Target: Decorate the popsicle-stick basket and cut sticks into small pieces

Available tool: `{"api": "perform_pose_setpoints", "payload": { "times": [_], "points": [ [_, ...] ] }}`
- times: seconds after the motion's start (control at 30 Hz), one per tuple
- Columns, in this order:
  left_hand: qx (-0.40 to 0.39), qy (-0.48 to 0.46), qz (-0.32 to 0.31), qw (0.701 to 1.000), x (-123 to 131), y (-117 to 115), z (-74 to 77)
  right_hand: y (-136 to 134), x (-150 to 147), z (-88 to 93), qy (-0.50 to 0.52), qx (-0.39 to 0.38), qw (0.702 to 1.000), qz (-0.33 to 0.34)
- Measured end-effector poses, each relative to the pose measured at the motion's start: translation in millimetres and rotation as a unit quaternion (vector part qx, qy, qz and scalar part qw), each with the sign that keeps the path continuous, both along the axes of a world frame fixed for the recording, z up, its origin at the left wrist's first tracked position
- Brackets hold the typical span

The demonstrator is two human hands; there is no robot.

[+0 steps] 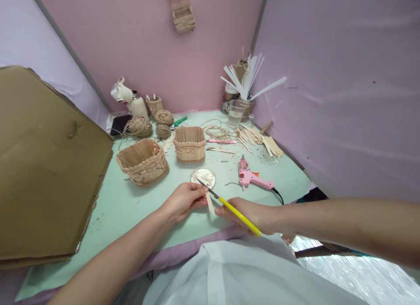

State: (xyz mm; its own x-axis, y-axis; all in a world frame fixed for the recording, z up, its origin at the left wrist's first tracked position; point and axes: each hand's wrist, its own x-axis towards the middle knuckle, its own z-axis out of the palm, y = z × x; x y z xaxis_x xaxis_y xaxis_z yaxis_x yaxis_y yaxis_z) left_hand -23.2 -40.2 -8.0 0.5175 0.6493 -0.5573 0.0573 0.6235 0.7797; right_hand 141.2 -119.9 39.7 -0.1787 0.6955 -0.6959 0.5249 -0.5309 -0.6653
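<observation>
My left hand (183, 201) pinches a short wooden craft stick (210, 203) near the front edge of the pale green table (131, 200). My right hand (252, 215) grips yellow-handled scissors (239, 215), and the blades reach across the stick toward a small round dish (203, 177). Two baskets made of craft sticks stand behind: one rounded basket (143, 161) at left, one square basket (190, 143) in the middle.
A pink glue gun (251, 177) lies right of the dish, its cord running off the table edge. Twine balls (141, 126), loose sticks (259, 138), a plastic cup (236, 112) and a white bottle (129, 99) crowd the back. A large cardboard sheet (46, 160) leans at left.
</observation>
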Motion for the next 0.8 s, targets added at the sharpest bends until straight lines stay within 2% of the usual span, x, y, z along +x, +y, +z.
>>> {"api": "perform_pose_setpoints", "payload": {
  "times": [0.13, 0.23, 0.43, 0.63, 0.8],
  "points": [
    [0.005, -0.004, -0.015, 1.0, -6, -2, 1.5, -1, 2, 8.9, -0.009, -0.018, 1.0, -0.022],
    [0.011, -0.017, -0.036, 0.999, -15, -2, 3.8, -7, 9, 8.1, 0.003, -0.012, 1.0, -0.017],
    [0.041, -0.018, -0.01, 0.999, -24, 3, 11.3, -19, 22, -6.3, 0.053, 0.093, 0.994, -0.018],
    [0.071, -0.032, -0.019, 0.997, -22, 0, 11.3, -22, 15, -8.3, 0.023, 0.183, 0.982, -0.043],
    [0.101, -0.037, -0.015, 0.994, -20, -3, 8.7, -25, 9, -18.0, 0.02, 0.235, 0.969, -0.068]
  ]
}}
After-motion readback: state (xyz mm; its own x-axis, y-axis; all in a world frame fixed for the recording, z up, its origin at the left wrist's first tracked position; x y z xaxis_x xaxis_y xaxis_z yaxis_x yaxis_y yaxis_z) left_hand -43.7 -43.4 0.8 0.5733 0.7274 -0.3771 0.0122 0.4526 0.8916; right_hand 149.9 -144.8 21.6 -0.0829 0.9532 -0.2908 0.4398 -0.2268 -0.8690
